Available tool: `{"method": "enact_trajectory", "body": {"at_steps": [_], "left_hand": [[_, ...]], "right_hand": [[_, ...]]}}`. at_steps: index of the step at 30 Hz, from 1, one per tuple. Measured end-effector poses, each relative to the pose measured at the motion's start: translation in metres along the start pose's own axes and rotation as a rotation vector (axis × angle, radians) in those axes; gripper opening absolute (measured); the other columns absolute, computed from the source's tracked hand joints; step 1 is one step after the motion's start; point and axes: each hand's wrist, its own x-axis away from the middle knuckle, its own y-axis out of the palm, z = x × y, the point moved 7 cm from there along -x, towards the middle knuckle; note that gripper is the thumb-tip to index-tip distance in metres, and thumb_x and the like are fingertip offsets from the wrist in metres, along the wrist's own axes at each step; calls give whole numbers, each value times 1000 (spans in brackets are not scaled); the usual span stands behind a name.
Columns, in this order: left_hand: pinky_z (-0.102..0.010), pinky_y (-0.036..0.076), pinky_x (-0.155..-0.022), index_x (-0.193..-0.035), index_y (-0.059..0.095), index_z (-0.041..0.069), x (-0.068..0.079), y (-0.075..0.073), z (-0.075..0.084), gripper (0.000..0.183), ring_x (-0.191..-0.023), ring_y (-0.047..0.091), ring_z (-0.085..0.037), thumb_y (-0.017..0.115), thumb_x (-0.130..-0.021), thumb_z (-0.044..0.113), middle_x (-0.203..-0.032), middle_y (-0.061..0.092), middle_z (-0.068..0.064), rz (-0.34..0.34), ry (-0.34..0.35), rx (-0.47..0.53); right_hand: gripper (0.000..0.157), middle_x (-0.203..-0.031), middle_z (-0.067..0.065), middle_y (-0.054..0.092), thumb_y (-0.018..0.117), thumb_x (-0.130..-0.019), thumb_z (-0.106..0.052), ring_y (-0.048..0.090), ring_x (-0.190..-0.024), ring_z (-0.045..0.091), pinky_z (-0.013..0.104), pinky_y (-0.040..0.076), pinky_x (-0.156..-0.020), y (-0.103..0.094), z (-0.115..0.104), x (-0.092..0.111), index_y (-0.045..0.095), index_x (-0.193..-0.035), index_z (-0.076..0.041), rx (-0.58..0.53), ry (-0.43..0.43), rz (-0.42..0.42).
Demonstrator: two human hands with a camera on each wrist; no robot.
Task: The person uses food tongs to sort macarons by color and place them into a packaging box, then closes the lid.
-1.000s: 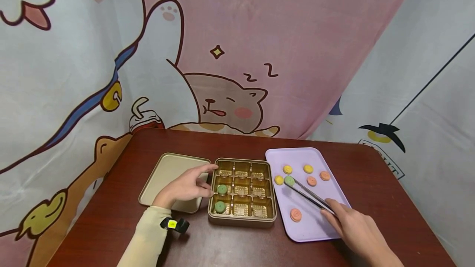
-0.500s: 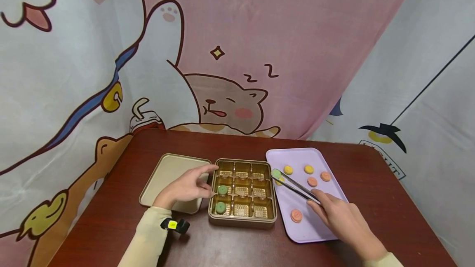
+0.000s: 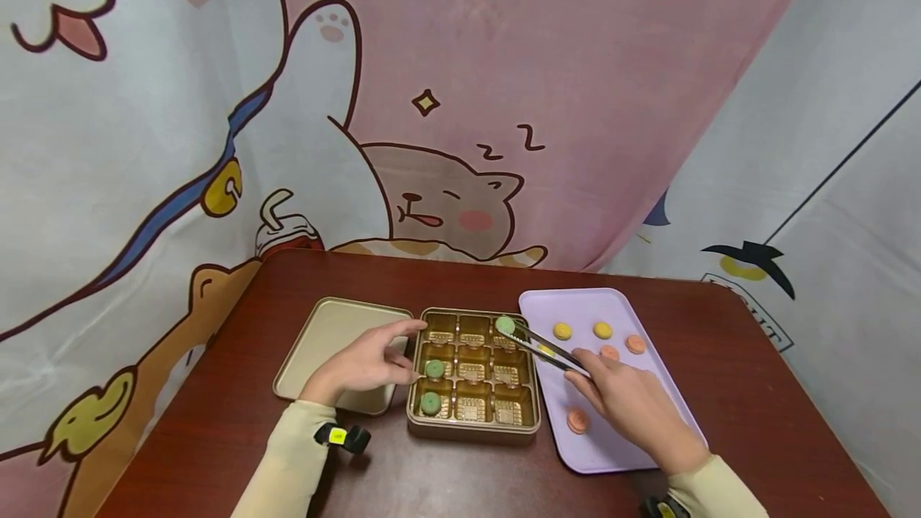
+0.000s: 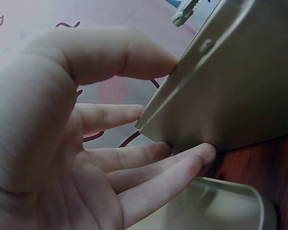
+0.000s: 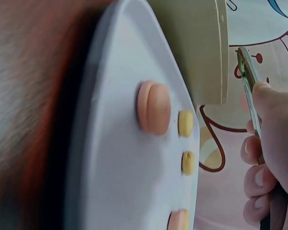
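A gold tin box [image 3: 471,432] with a divided insert stands mid-table. Two green macarons sit in its left column, the middle one [image 3: 435,368] and the near one [image 3: 431,403]. My right hand [image 3: 629,398] grips metal tongs [image 3: 550,352], whose tips pinch a third green macaron [image 3: 506,325] above the far right compartment. The right wrist view shows the fingers curled round the tongs' dark handle [image 5: 271,206]. With fingers and thumb fairly straight, my left hand [image 3: 367,358] touches the box's left side; in the left wrist view its fingertips [image 4: 209,151] rest on the box wall.
Right of the box lies a lilac tray [image 3: 626,450] with yellow macarons [image 3: 602,330] and pink macarons [image 3: 578,421]. A flat gold lid [image 3: 324,350] lies to the left, partly under the left hand. A printed curtain [image 3: 612,102] hangs behind the table.
My right hand has carried the green macaron in the tongs leftward, from the tray across the box's right edge to above the far right compartment. The left hand has stayed at the box.
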Motion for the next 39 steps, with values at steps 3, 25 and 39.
{"method": "enact_trajectory", "body": {"at_steps": [3, 25, 39], "left_hand": [[-29, 62, -84, -161, 37, 5, -1, 0, 0, 84, -102, 75, -25, 76, -87, 1, -163, 37, -28, 1, 2, -3], [-29, 62, -85, -161, 39, 7, -1, 0, -2, 84, -103, 75, -26, 76, -86, 1, -163, 37, -28, 4, 2, -2], [-29, 62, -85, -161, 38, 6, 0, 0, 0, 85, -104, 74, -26, 77, -86, 1, -163, 38, -26, 3, 3, -2]], "right_hand": [[27, -73, -3, 62, 82, -90, -32, 53, -54, 16, 34, 37, -38, 5, -3, -8, 66, -108, -19, -7, 13, -18], [26, -68, -3, 58, 75, -96, -37, 53, -49, 16, 30, 33, -36, 27, -48, -53, 63, -106, -16, 27, -123, -43], [30, -68, -3, 53, 70, -100, -41, 54, -49, 19, 36, 42, -39, 35, -53, -61, 59, -108, -14, 27, -86, -117]]}}
